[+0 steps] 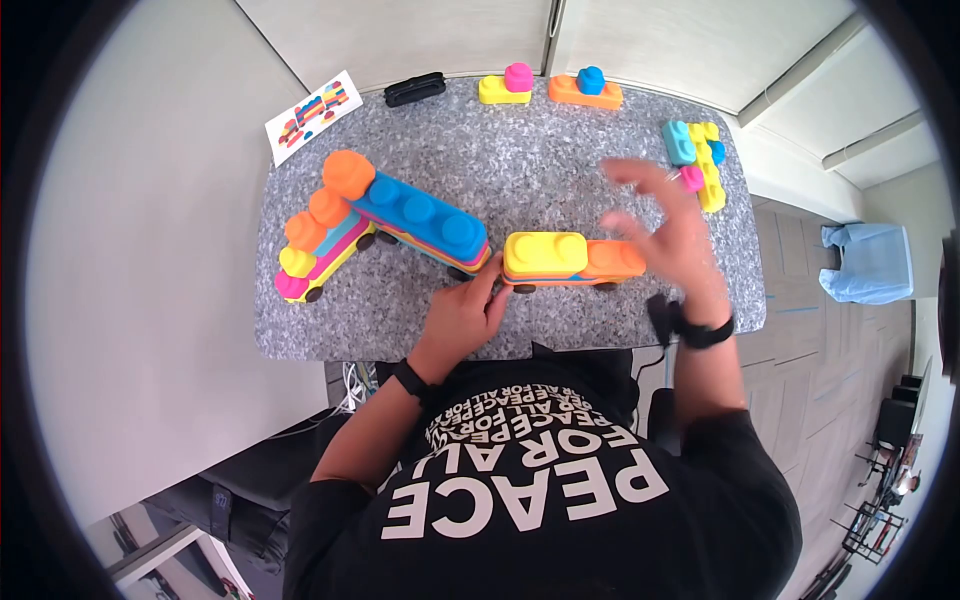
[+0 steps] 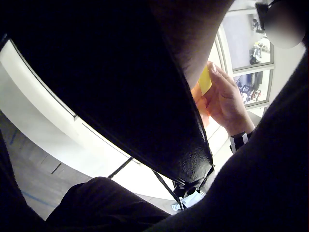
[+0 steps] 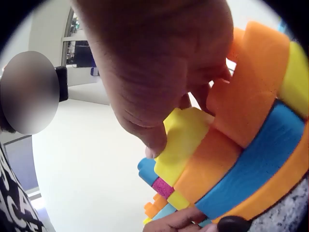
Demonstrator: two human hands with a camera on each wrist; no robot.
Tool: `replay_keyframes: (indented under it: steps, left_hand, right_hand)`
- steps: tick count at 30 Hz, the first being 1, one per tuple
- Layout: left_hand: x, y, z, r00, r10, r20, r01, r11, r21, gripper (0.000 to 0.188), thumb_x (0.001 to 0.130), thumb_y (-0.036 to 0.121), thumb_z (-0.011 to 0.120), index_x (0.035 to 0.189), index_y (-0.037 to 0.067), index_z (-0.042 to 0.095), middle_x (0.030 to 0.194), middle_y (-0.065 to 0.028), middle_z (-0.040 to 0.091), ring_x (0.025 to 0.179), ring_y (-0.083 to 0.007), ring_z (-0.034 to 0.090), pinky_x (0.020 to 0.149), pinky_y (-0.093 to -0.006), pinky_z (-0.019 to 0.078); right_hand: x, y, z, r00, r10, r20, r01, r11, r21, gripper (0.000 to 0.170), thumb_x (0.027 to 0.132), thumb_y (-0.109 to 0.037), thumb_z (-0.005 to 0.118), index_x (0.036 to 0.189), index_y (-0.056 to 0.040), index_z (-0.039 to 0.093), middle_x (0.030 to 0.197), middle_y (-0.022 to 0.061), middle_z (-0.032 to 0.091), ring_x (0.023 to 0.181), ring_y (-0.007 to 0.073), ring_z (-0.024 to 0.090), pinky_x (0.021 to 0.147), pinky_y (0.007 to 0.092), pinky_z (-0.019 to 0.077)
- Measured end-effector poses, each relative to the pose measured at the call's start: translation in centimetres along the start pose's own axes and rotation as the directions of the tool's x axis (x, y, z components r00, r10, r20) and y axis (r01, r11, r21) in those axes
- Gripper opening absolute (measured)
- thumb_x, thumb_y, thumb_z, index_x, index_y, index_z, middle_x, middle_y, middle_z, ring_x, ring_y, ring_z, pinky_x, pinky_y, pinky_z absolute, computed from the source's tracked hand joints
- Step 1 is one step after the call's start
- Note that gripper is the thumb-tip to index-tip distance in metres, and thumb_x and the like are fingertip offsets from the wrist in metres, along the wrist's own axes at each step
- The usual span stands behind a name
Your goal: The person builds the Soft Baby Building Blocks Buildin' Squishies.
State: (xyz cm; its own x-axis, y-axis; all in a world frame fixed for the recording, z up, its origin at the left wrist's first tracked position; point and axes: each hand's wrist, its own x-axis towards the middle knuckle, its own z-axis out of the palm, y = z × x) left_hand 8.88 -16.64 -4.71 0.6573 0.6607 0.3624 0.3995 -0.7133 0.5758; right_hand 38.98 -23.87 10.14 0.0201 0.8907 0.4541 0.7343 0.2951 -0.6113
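A short toy block car [image 1: 545, 262] with yellow and orange blocks on top stands near the table's front edge. My left hand [image 1: 458, 318] holds its left end low down, index finger at the end face and thumb by the wheel. My right hand [image 1: 662, 235], blurred, is over the car's right end with fingers spread and nothing between them. In the right wrist view, my right thumb overlaps the yellow block [image 3: 183, 137] beside a tall orange block [image 3: 253, 82]. To the left stands a long blue-topped block car [image 1: 420, 215], angled against another block car [image 1: 325, 245].
Along the back edge lie a picture card [image 1: 315, 115], a black case [image 1: 414, 89], a yellow block with a pink one [image 1: 505, 88] and an orange block with a blue one [image 1: 586, 91]. At the right are several joined blocks [image 1: 708, 180] on the grey speckled table [image 1: 560, 160].
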Motion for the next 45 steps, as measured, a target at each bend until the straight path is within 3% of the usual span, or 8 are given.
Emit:
replay_keyframes:
  steps: [3,9,18,25,28,32,36,45]
  left_hand:
    - [0.0,-0.1,0.1,1.000,0.011,-0.012,-0.011,1.000,-0.008,0.055,0.106,0.023,0.081,0.155,0.002,0.067,0.079,-0.0121,0.077,0.066,-0.0331,0.078,0.061,-0.0462,0.0613]
    - [0.0,-0.4,0.3,0.999,0.035,-0.035,-0.034,0.999,0.006,0.055,0.106,0.024,0.081,0.156,0.004,0.067,0.079,-0.0112,0.078,0.067,-0.0328,0.078,0.061,-0.0464,0.0613]
    - [0.1,0.0,-0.1,1.000,0.007,0.004,-0.007,1.000,0.002,0.057,0.106,0.023,0.081,0.157,0.003,0.065,0.079,-0.0108,0.078,0.066,-0.0324,0.077,0.060,-0.0464,0.0609]
    - [-0.1,-0.3,0.2,1.000,0.009,-0.004,-0.009,1.000,-0.016,0.057,0.106,0.023,0.081,0.156,0.003,0.065,0.078,-0.0110,0.077,0.066,-0.0330,0.077,0.060,-0.0466,0.0606]
    - [-0.1,-0.3,0.4,1.000,0.003,-0.007,-0.003,1.000,-0.026,0.056,0.106,0.023,0.081,0.156,0.003,0.066,0.078,-0.0111,0.077,0.065,-0.0337,0.077,0.061,-0.0470,0.0607]
    - [0.0,-0.1,0.2,1.000,-0.013,-0.001,0.013,1.000,-0.026,0.056,0.106,0.024,0.081,0.157,0.004,0.066,0.078,-0.0116,0.077,0.065,-0.0342,0.077,0.061,-0.0471,0.0605]
    - [0.0,0.0,0.0,1.000,-0.019,0.004,0.019,1.000,-0.024,0.056,0.106,0.023,0.081,0.158,0.006,0.066,0.078,-0.0116,0.076,0.065,-0.0341,0.076,0.060,-0.0468,0.0602]
    - [0.0,0.0,0.0,1.000,0.006,-0.008,-0.007,0.999,-0.031,0.057,0.106,0.022,0.081,0.158,0.004,0.066,0.077,-0.0111,0.076,0.064,-0.0330,0.076,0.060,-0.0457,0.0600]
  right_hand:
    - [3.0,8.8,-6.0,0.934,0.305,-0.185,-0.328,0.938,-0.112,0.044,0.106,-0.025,0.086,0.145,-0.0070,0.074,0.134,0.0162,0.083,0.114,0.0305,0.082,0.097,0.0437,0.0647]
    - [4.6,30.5,-14.2,0.852,0.448,-0.270,-0.523,0.720,-0.456,0.040,0.109,-0.022,0.077,0.147,-0.0135,0.077,0.140,0.0209,0.082,0.133,0.0427,0.076,0.111,0.0499,0.0603]
    - [4.7,37.1,-13.7,0.765,0.620,-0.177,-0.617,0.624,-0.480,0.032,0.112,-0.020,0.069,0.140,-0.0161,0.084,0.129,0.0205,0.085,0.125,0.0423,0.079,0.110,0.0473,0.0608]
    - [6.0,26.9,-14.8,0.755,0.402,-0.518,-0.609,0.722,-0.329,0.034,0.102,-0.027,0.090,0.130,-0.0105,0.082,0.122,0.0182,0.087,0.112,0.0316,0.084,0.098,0.0441,0.0651]
    - [5.4,20.5,-13.0,0.817,0.284,-0.502,-0.330,0.944,-0.002,0.035,0.100,-0.010,0.091,0.131,-0.0057,0.076,0.133,0.0117,0.083,0.120,0.0247,0.080,0.101,0.0406,0.0645]
    - [1.3,6.8,-6.6,0.969,0.140,-0.202,-0.059,0.929,0.364,0.046,0.094,0.004,0.092,0.134,-0.0031,0.072,0.143,0.0077,0.077,0.133,0.0210,0.073,0.109,0.0397,0.0623]
    - [-2.6,1.3,-2.9,0.998,0.045,0.041,-0.049,0.994,0.097,0.058,0.086,-0.002,0.098,0.139,-0.0057,0.074,0.139,0.0123,0.079,0.131,0.0295,0.077,0.110,0.0424,0.0616]
    - [-4.9,0.0,0.3,0.996,0.073,0.043,-0.077,0.993,0.086,0.055,0.087,-0.009,0.098,0.138,-0.0076,0.077,0.143,0.0151,0.081,0.131,0.0373,0.078,0.110,0.0453,0.0610]
